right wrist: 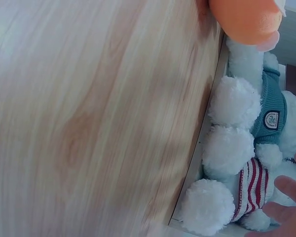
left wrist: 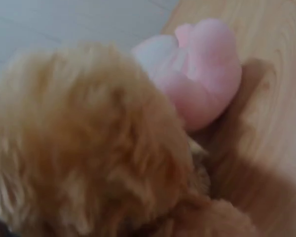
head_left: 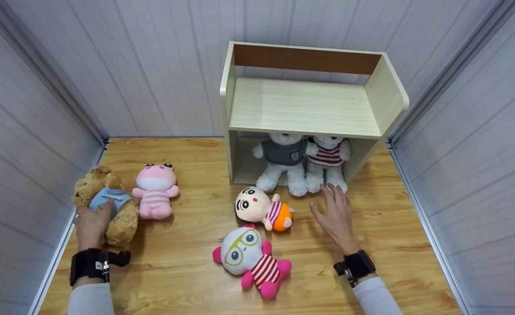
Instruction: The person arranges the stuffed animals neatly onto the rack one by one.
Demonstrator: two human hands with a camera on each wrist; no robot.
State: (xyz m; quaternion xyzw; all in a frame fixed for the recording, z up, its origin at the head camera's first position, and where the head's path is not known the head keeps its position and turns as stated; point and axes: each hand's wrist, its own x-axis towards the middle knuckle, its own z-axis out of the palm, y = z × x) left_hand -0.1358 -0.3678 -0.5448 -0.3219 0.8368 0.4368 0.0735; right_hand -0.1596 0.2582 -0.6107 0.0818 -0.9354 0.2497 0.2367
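At the far left of the head view, my left hand (head_left: pixel 92 225) grips a brown teddy bear (head_left: pixel 124 223) in a light blue shirt, the thumb lying over the shirt. The bear's curly fur fills much of the left wrist view and hides the fingers there. My right hand (head_left: pixel 336 216) has its fingers spread, just in front of the shelf's lower compartment. Inside that compartment sit two white teddy bears: one in a grey-green sweater (head_left: pixel 283 153), the other in a red-and-white striped sweater (head_left: pixel 327 155). The right fingertips appear close to the striped bear's feet; whether they touch is unclear.
A pink striped frog plush (head_left: pixel 156 192) lies beside the brown bear. Mid-floor are a boy doll (head_left: pixel 252 204) with orange shorts and a pink panda plush (head_left: pixel 264 269) with green glasses. The pale wooden shelf (head_left: pixel 305 105) stands near the back wall; panels flank both sides.
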